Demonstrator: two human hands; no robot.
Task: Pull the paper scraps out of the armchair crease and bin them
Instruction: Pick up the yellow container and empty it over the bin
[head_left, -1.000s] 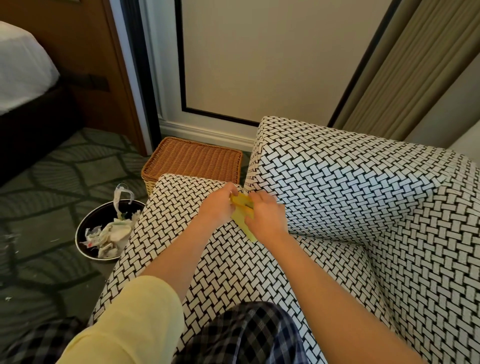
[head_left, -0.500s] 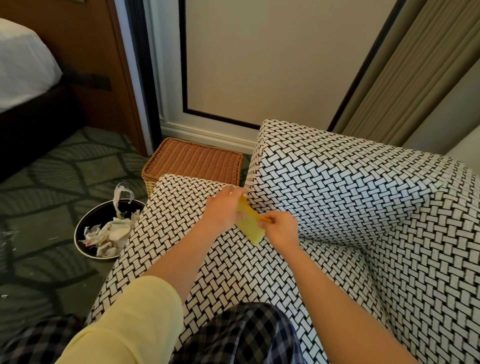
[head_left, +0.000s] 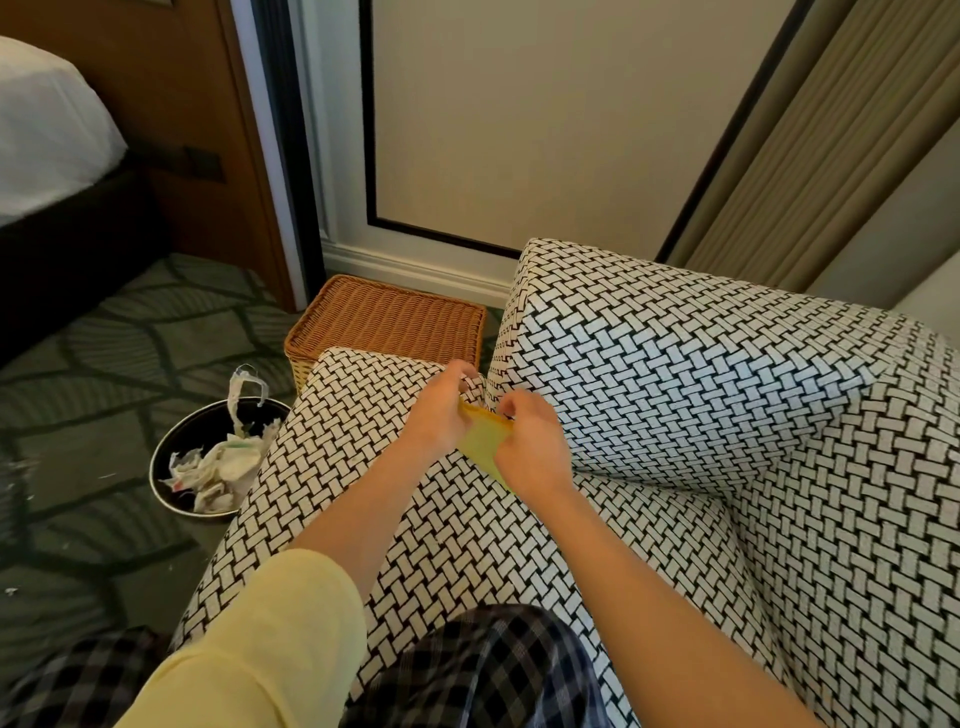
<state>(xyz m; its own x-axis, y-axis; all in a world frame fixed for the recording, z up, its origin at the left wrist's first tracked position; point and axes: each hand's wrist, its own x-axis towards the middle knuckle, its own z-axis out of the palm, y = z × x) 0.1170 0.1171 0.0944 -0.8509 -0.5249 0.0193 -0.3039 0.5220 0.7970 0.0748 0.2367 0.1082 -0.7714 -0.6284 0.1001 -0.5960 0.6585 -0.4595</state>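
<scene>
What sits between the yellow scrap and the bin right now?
Head view: the left hand and a stretch of patterned seat cushion lie between the yellow scrap and the bin.

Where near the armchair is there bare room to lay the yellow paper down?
Free: the seat cushion between the crease and the checked knee, the armrest top right of the crease, the wicker basket lid. Crowded: the crease's far end, where left hand and right hand grip the yellow paper; the bin holds crumpled scraps.
</scene>
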